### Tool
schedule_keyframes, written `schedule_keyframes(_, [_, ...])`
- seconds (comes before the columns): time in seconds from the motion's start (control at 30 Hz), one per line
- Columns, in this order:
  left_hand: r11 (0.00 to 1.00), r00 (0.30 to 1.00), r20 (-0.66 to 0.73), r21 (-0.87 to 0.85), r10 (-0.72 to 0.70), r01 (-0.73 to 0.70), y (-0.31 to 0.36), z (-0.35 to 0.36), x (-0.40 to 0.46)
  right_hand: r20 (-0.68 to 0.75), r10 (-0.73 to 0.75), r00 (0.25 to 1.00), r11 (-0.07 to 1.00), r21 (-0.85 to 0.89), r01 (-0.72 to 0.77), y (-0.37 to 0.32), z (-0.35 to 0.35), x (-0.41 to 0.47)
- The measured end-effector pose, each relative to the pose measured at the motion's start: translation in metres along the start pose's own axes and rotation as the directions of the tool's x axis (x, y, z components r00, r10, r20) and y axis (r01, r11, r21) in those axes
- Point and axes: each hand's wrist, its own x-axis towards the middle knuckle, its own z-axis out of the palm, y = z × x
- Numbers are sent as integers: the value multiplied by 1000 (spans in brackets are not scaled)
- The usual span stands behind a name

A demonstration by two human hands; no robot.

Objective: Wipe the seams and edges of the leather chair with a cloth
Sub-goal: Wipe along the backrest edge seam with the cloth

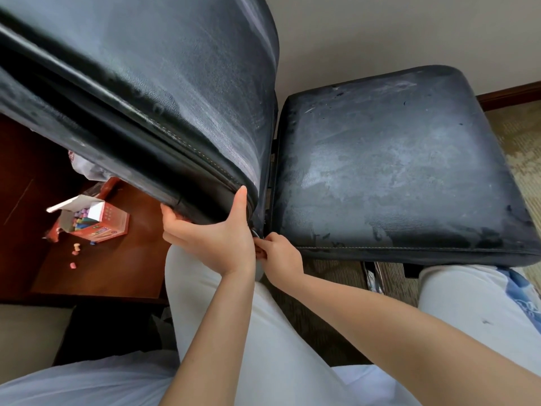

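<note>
Faintly printed chalk box (101,221) — lettering unreadable — beside chair (175,98).

Chair backrest (140,92) left of seat cushion (404,171); chalk box (96,221) on wooden table (123,268) below backrest.

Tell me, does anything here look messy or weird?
Yes. The chair's seat and backrest are smeared with whitish, chalky streaks. On the wooden table, an open box of coloured chalk lies tipped over, with broken bits scattered beside it.
</note>
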Motion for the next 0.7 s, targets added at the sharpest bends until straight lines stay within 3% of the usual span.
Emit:
schedule_keyframes(0.1, [1000,1000,-5,8,7,-7,-1,1,-1,-139,-51,989,988,137,70,-10,-2,-7])
schedule_keyframes(0.2, [1000,1000,-11,13,8,-8,-1,2,-1,-94,-22,995,987,157,37,-12,0,-5])
schedule_keyframes(0.43, [1000,1000,-21,5,-2,2,-3,2,0,79,130,988,989,57,-135,-7,7,6])
schedule_keyframes(0.57, [1000,1000,-18,17,4,-4,-3,1,0,163,162,973,979,-149,-138,-10,5,13])
schedule_keyframes(0.63, [999,1000,-10,30,14,-14,-2,0,0,156,152,976,972,-201,-119,-10,7,10])
schedule_keyframes(0.7, [999,1000,-1,33,14,-14,-2,-1,1,102,167,981,978,-146,-152,-6,10,3])
